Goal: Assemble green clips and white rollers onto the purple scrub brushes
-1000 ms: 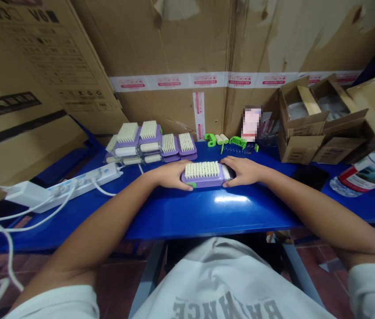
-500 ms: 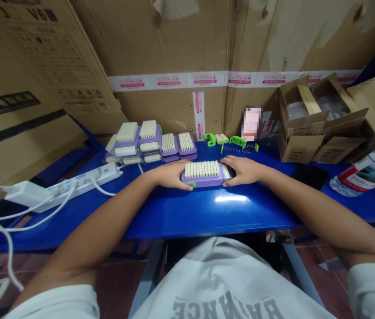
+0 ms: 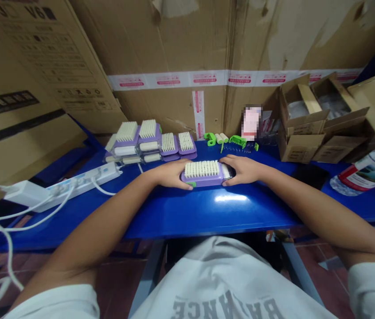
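Observation:
A purple scrubbing brush [image 3: 204, 174] with cream bristles facing up lies crosswise at the middle of the blue table [image 3: 187, 212]. My left hand [image 3: 173, 174] grips its left end, thumb along the near side by a green patch. Around the right end, where a pale roller shows in a clear housing, my right hand [image 3: 242, 171] is closed. Fingers on the far side are partly hidden by the brush. Behind it to the left, several similar purple brushes [image 3: 149, 137] are stacked in rows. Bright green plastic parts [image 3: 238, 141], pale rollers [image 3: 221, 138] and small screws lie beyond my right hand.
At left is a white power strip [image 3: 77, 186] with plugged-in cables. Open small cardboard boxes [image 3: 302, 148], a dark flat object [image 3: 310, 175] and a large plastic bottle [image 3: 365, 173] stand or lie at right. Tall cardboard [image 3: 174, 48] walls the back.

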